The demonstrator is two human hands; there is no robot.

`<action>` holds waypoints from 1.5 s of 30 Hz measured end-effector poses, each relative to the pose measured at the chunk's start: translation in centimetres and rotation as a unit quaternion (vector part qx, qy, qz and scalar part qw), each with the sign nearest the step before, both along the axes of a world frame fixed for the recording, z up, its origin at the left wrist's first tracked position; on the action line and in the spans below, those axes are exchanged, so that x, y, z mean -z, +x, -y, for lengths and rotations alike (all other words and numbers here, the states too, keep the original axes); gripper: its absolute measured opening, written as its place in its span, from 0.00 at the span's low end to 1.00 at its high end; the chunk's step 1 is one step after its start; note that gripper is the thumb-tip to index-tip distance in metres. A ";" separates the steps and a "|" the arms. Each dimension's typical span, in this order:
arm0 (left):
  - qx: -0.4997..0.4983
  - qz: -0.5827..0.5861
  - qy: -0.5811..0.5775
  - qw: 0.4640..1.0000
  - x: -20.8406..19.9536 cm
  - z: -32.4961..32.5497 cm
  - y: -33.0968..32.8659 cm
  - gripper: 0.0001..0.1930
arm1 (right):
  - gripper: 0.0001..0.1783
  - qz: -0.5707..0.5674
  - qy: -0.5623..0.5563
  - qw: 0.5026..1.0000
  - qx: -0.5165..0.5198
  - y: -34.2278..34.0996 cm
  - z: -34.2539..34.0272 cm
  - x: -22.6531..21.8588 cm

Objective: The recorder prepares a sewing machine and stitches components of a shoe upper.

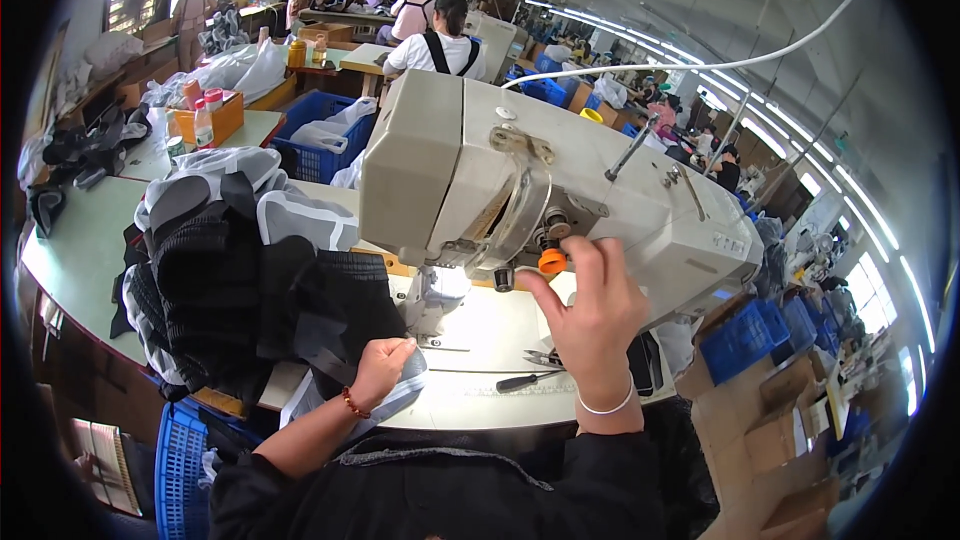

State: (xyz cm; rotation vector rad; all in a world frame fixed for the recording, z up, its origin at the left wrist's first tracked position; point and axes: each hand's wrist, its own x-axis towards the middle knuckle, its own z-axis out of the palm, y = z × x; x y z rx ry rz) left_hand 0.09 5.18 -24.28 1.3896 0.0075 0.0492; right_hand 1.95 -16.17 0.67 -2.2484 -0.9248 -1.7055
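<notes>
A large off-white sewing machine (550, 155) stands before me. My left hand (380, 375) is pinched on the edge of a light grey fabric piece (405, 390), close to the presser foot area (430, 315). Raised in front of the machine head, my right hand (600, 315) has its thumb and forefinger apart. The forefinger is beside an orange knob (552, 260), and whether it touches is unclear. The thumb tip is near a small black knob (503, 280). No thread can be made out between these fingers.
Left of the needle area lies a pile of black and grey garment pieces (215, 270). A screwdriver (525, 380) and thread snips (543, 358) rest on the machine bed. A blue basket (180, 460) stands low at left. Several people sit or stand farther off.
</notes>
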 end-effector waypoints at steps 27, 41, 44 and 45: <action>-0.154 0.291 0.458 0.826 0.3 -0.1 -0.6 0.15 | 0.25 0.038 -0.017 0.999 0.003 0.1 0.2 0.5; -0.179 0.282 0.430 0.839 0.2 0.2 -0.5 0.15 | 0.21 -0.027 -0.024 0.999 0.002 0.0 1.2 1.0; -0.179 0.276 0.428 0.842 0.4 0.3 -0.5 0.16 | 0.23 0.016 0.034 0.999 -0.015 0.3 0.0 0.8; -0.178 0.275 0.432 0.840 0.5 0.3 -0.4 0.16 | 0.23 0.016 0.033 0.999 -0.016 0.5 0.0 0.7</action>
